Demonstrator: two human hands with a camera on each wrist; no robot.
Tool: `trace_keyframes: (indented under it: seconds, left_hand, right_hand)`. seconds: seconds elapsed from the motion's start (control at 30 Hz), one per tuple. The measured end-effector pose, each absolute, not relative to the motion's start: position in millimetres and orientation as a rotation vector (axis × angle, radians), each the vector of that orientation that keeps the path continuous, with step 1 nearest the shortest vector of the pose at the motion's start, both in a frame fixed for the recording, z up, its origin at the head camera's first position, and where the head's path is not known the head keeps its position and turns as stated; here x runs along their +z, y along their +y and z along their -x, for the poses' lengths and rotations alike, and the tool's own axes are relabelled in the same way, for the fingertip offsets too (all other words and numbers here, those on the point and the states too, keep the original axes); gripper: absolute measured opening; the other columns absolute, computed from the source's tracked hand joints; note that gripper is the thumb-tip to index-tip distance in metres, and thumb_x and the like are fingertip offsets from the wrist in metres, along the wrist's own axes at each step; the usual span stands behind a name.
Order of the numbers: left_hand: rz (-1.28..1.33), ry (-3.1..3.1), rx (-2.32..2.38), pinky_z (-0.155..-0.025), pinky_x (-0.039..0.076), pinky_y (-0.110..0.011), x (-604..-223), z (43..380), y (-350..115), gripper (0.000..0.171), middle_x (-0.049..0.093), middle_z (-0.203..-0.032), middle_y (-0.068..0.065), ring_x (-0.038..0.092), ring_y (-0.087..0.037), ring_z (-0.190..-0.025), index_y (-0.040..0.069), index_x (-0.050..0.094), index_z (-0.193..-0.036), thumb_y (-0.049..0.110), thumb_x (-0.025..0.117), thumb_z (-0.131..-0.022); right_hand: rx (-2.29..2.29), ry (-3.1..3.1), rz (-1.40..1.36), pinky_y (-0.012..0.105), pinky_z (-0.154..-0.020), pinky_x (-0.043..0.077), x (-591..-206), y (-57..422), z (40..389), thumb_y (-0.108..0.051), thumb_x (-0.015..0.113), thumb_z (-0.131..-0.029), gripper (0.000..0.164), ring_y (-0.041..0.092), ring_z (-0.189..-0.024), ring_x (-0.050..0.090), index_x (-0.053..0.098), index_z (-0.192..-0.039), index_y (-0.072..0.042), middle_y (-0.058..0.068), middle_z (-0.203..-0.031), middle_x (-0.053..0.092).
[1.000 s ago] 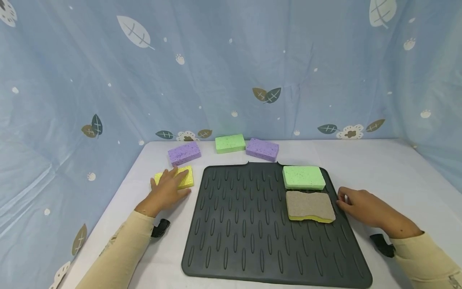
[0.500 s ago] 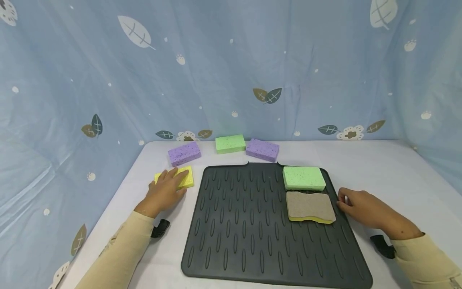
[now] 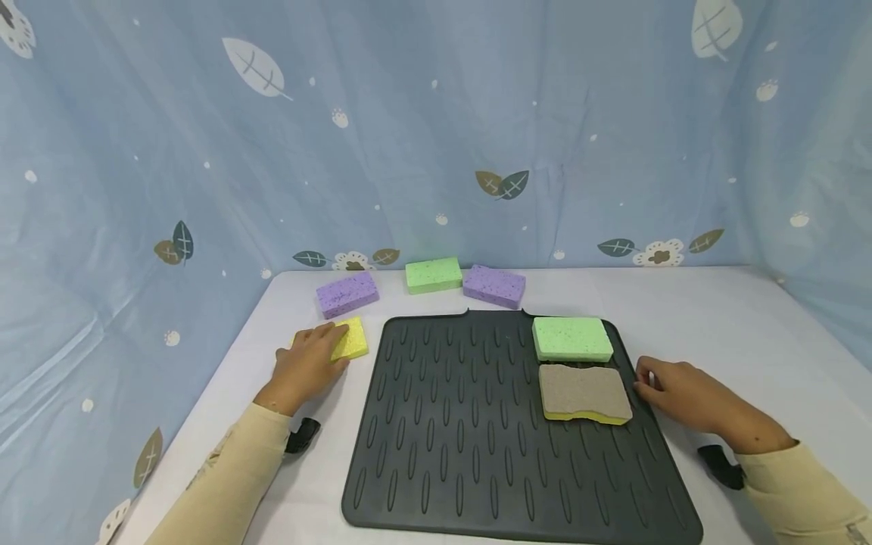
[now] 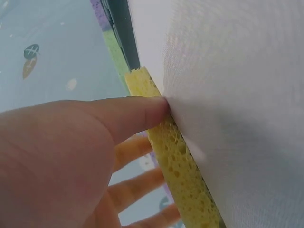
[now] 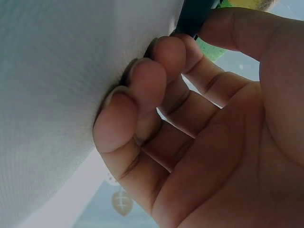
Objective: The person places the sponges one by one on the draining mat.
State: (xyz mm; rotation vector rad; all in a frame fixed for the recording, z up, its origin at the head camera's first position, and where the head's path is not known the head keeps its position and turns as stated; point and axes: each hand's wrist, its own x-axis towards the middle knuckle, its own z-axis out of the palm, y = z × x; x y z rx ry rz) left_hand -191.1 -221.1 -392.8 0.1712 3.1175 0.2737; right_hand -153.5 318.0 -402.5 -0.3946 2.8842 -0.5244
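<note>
One yellow sponge [image 3: 351, 340], left: left hand [image 3: 304, 369], earlier spread, now pinches it between thumb and fingers, grip seemingly secured. Right hand [image 3: 688, 393] pinches mat [image 3: 470, 431], right edge.

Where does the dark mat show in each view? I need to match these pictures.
Head: the dark mat fills the lower middle, slightly right of centre.
Left wrist: a strip of it at the top, left of centre, beyond the yellow sponge.
Right wrist: a small piece at the top, right of centre, by the right hand.
Shared landmark: the white tabletop.
</note>
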Motion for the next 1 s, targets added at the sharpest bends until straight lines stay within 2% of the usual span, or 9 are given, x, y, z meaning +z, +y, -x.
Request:
trace_keyframes:
  seconds: [0.23, 0.4, 0.53, 0.77, 1.0]
  left_hand:
    - [-0.155, 3.153, 0.285, -0.086, 0.039, -0.076, -392.0, 190.5, -221.1, 0.061, 0.048, -0.148, -0.021, 0.044, -0.049, -0.130, 0.010, 0.049, -0.147, 0.029, 0.070, -0.094]
    - [-0.109, 3.073, 0.394, -0.093, 0.031, -0.083, -392.6, 191.1, -221.6, 0.061, 0.036, -0.156, -0.024, 0.030, -0.054, -0.141, 0.010, 0.044, -0.150, 0.027, 0.066, -0.096]
    - [-0.117, 3.031, 0.456, -0.098, 0.024, -0.084, -393.6, 191.4, -223.2, 0.059, 0.029, -0.159, -0.026, 0.019, -0.057, -0.145, 0.009, 0.041, -0.151, 0.025, 0.063, -0.098]
    - [-0.149, 3.059, 0.417, -0.099, 0.035, -0.077, -394.8, 190.8, -224.1, 0.060, 0.035, -0.156, -0.026, 0.030, -0.051, -0.143, 0.008, 0.041, -0.151, 0.024, 0.064, -0.098]
    - [-0.149, 3.076, 0.405, -0.096, 0.036, -0.077, -394.5, 189.3, -223.1, 0.059, 0.039, -0.153, -0.024, 0.034, -0.052, -0.140, 0.009, 0.042, -0.150, 0.024, 0.065, -0.098]
  right_hand:
    - [-0.528, 2.882, 0.400, 0.026, -0.049, 0.035, -404.0, 318.4, 153.3, -0.015, 0.055, -0.098, 0.010, 0.010, -0.058, 0.043, 0.053, -0.089, -0.012, -0.004, -0.067, 0.047]
    - [-0.524, 2.882, 0.406, 0.026, -0.048, 0.035, -404.1, 317.7, 153.7, -0.015, 0.055, -0.098, 0.010, 0.010, -0.057, 0.043, 0.053, -0.088, -0.013, -0.004, -0.066, 0.046]
    - [-0.518, 2.880, 0.402, 0.026, -0.049, 0.035, -404.0, 317.5, 154.3, -0.015, 0.055, -0.097, 0.010, 0.010, -0.058, 0.043, 0.053, -0.088, -0.013, -0.004, -0.066, 0.047]
    - [-0.514, 2.877, 0.399, 0.026, -0.049, 0.035, -403.1, 317.5, 154.5, -0.015, 0.055, -0.098, 0.010, 0.011, -0.059, 0.043, 0.053, -0.089, -0.013, -0.004, -0.067, 0.047]
    - [-0.530, 2.873, 0.398, 0.026, -0.049, 0.035, -404.5, 317.8, 153.4, -0.014, 0.056, -0.098, 0.009, 0.010, -0.059, 0.043, 0.053, -0.089, -0.012, -0.004, -0.068, 0.047]
